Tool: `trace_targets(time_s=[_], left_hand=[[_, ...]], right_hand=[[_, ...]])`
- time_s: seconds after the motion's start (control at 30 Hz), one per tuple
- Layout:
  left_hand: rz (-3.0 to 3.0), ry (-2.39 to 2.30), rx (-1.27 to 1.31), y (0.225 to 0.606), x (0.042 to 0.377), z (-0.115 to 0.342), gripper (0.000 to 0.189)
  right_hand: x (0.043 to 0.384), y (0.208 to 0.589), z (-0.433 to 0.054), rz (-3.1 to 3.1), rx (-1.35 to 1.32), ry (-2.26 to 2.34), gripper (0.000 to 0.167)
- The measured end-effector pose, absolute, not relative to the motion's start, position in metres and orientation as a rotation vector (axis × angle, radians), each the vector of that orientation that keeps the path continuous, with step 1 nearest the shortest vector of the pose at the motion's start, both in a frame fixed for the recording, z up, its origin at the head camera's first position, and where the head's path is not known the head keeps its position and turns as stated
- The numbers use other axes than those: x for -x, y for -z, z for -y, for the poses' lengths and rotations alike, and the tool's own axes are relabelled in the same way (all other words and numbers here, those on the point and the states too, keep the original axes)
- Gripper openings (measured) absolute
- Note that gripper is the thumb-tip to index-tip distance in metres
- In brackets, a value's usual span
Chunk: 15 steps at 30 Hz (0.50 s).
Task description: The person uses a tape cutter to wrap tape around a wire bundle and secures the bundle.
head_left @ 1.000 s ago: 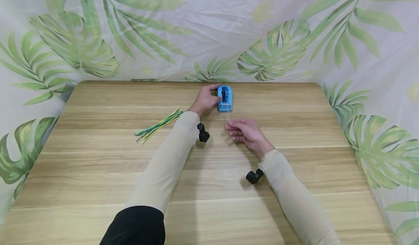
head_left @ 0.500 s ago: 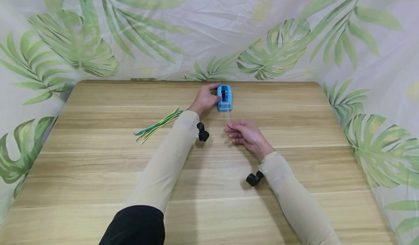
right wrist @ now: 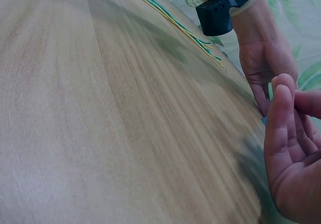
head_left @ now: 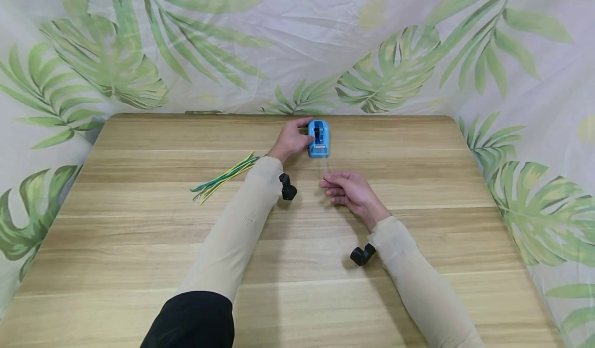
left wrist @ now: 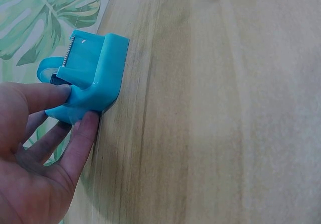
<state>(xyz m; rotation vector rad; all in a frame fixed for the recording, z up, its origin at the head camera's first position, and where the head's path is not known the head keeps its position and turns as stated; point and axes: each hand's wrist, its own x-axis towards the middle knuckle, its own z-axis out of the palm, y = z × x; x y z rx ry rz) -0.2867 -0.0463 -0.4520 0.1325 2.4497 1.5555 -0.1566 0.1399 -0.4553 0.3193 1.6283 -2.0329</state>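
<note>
A blue tape dispenser stands near the far edge of the table, a roll seated in it. My left hand grips its left side; in the left wrist view the thumb lies against the dispenser near the toothed cutter and other fingers press lower on its side. From the front of the dispenser a clear strip of tape runs toward me. The near end of that strip is pinched between thumb and forefinger of my right hand. In the right wrist view, the right hand mostly hides the dispenser.
A loose bundle of green and yellow wires lies on the wooden table, left of the left forearm. Black wrist cameras are strapped to both sleeves. A leaf-patterned cloth hangs behind the table and at its sides.
My right hand has drawn slightly toward me, and the strip between it and the dispenser looks a little longer. The left hand and the dispenser stay in place.
</note>
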Motion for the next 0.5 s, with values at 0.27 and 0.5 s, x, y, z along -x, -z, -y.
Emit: trace_targets(time_s=[0.27, 0.5], left_hand=[[-2.455, -1.54, -0.128, 0.4529, 0.2876, 0.0464, 0.061], [-2.457, -1.537, -0.127, 0.4538, 0.2891, 0.0466, 0.06]], right_hand=[[0.1555, 0.4527, -0.1391, -1.609, -0.325, 2.056, 0.04], [0.1535, 0.4486, -0.1381, -1.61, -0.327, 2.066, 0.04]])
